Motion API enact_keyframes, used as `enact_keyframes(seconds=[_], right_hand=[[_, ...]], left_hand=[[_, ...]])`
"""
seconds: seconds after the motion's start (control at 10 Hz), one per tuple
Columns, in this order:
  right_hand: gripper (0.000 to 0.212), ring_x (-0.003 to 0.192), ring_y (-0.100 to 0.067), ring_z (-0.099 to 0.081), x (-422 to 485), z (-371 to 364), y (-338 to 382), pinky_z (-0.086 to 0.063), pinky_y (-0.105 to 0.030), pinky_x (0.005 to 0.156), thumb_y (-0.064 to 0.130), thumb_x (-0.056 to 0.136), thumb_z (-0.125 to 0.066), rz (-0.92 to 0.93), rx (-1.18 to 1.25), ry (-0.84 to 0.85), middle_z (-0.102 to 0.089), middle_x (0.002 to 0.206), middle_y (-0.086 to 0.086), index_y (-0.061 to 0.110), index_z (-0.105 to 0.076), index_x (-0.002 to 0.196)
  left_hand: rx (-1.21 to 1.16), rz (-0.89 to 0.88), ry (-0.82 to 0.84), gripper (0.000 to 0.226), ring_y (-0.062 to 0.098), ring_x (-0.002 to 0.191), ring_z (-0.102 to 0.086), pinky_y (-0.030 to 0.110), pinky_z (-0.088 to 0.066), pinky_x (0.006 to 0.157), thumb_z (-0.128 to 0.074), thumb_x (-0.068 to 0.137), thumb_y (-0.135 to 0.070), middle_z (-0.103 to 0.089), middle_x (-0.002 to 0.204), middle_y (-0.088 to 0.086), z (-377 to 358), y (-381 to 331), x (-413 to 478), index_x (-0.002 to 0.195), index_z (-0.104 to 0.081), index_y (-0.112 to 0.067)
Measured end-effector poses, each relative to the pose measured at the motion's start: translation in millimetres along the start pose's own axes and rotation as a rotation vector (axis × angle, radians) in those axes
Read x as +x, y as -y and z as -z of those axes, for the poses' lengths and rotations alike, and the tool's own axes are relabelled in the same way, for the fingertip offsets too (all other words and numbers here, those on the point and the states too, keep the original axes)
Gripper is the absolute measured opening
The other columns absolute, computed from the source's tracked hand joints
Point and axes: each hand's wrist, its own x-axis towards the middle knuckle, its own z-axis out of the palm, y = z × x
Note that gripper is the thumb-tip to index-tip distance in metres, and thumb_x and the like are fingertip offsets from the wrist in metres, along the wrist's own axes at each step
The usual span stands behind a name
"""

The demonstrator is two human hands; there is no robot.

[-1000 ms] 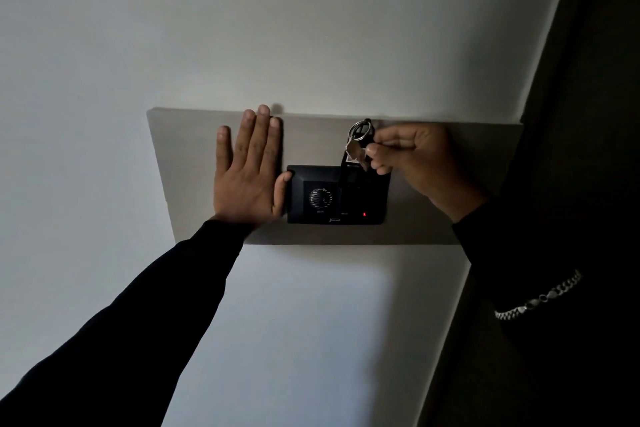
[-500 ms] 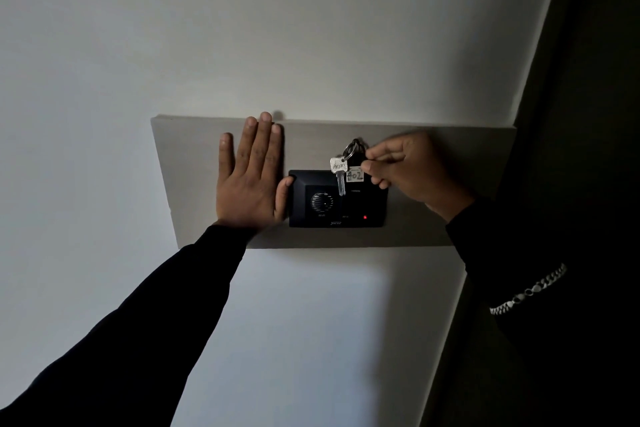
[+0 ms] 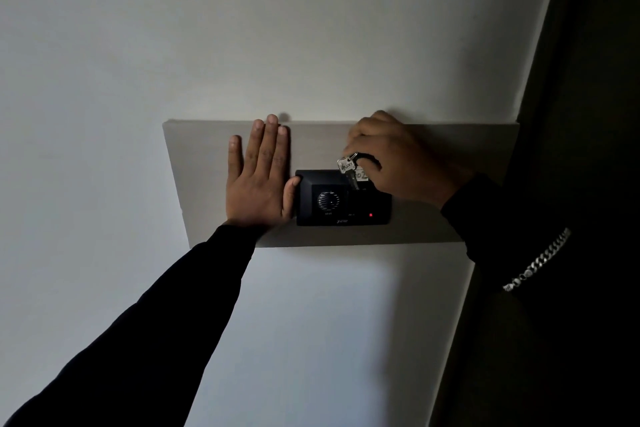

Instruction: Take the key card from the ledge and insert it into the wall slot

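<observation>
A black wall unit with a round grille and a red light is fixed on a beige panel. My right hand is over the unit's top right and grips the key card, which is mostly hidden by the fingers and the unit. A metal key with a white tag dangles from it by a ring, just above the unit's top edge. My left hand lies flat on the panel, fingers spread, thumb touching the unit's left side.
The white wall surrounds the panel. A dark surface, perhaps a door or curtain, runs down the right side. A silver chain shows on my dark right sleeve.
My right hand has turned over and come down onto the top of the unit. The key and tag have swung a little right. The left hand stays flat.
</observation>
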Motion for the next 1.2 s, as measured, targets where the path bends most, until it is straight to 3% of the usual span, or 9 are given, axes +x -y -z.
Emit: enact_keyframes(seconds=[0.1, 0.3, 0.7, 0.8, 0.9, 1.2], right_hand=[[0.006, 0.079, -0.03, -0.062, 1, 0, 1, -0.052, -0.042, 0.072, 0.003, 0.079, -0.068, -0.066, 0.092, -0.153, -0.071, 0.083, -0.012, 0.004, -0.074, 0.078], [0.006, 0.078, -0.028, -0.068, -6, -5, 3, -0.055, -0.041, 0.073, 0.005, 0.08, -0.073, -0.133, 0.156, -0.3, -0.074, 0.083, -0.015, -0.001, -0.075, 0.081], [0.009, 0.085, -0.027, -0.071, -18, -23, -1, -0.055, -0.039, 0.079, 0.001, 0.081, -0.07, -0.103, 0.099, -0.374, -0.076, 0.089, -0.015, 0.0, -0.076, 0.088], [0.008, 0.087, -0.024, -0.07, -25, -33, -2, -0.053, -0.032, 0.081, 0.0, 0.082, -0.07, -0.094, 0.114, -0.382, -0.076, 0.087, -0.013, 0.002, -0.075, 0.087], [0.009, 0.088, -0.026, -0.069, -26, -34, -4, -0.054, -0.037, 0.079, 0.0, 0.083, -0.068, -0.104, 0.136, -0.367, -0.075, 0.089, -0.014, 0.003, -0.075, 0.088], [0.029, 0.107, -0.025, -0.067, -35, -27, 10, -0.053, -0.04, 0.095, -0.006, 0.08, -0.066, -0.191, 0.19, -0.317, -0.072, 0.112, -0.015, 0.001, -0.071, 0.109]], left_hand=[[0.001, -0.001, -0.001, 0.07, 0.025, 0.157, -0.001, 0.051, 0.0, 0.127, -0.021, 0.1, -0.045, -0.006, 0.166, 0.011, 1, -1, 0, 0.158, -0.012, -0.007], [0.018, -0.118, -0.012, 0.073, 0.028, 0.157, -0.005, 0.05, -0.001, 0.127, -0.024, 0.1, -0.049, -0.008, 0.166, 0.013, 3, 14, 15, 0.157, -0.012, -0.006], [0.022, -0.107, -0.022, 0.075, 0.03, 0.156, -0.006, 0.053, -0.006, 0.127, -0.023, 0.099, -0.05, -0.015, 0.165, 0.019, 2, 13, 14, 0.157, -0.013, -0.003], [0.029, -0.105, -0.02, 0.076, 0.029, 0.157, -0.006, 0.051, -0.004, 0.127, -0.023, 0.099, -0.051, -0.011, 0.165, 0.016, 1, 13, 14, 0.157, -0.012, -0.004], [0.03, -0.097, 0.0, 0.075, 0.028, 0.157, -0.005, 0.05, -0.003, 0.128, -0.023, 0.099, -0.052, -0.002, 0.167, 0.012, 1, 13, 13, 0.157, -0.009, -0.006], [-0.033, -0.029, 0.105, 0.074, 0.028, 0.157, 0.0, 0.049, 0.002, 0.127, -0.021, 0.101, -0.051, -0.003, 0.167, 0.012, 17, 6, 16, 0.158, -0.006, -0.007]])
